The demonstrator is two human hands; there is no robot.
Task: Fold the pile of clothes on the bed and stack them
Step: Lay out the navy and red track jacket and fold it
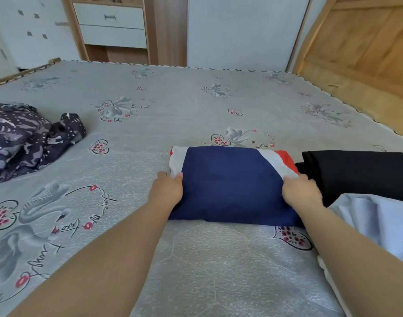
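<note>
The navy shirt (232, 184), folded with white and red trim showing, lies on the bed (173, 106) just left of the black garment (360, 172). Left hand (167, 189) and right hand (300, 193) pinch its side edges.

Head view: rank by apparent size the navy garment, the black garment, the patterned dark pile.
1. navy garment, largest.
2-3. black garment and patterned dark pile: look alike, and both are cut off by the frame edge, so unranked.

We see grey swan-print bed sheet (196, 106); folded navy garment (232, 186) centre, black folded cloth (356, 172) right, dark patterned bundle (24, 138) far left, pale blue fabric (374, 216) near right.
</note>
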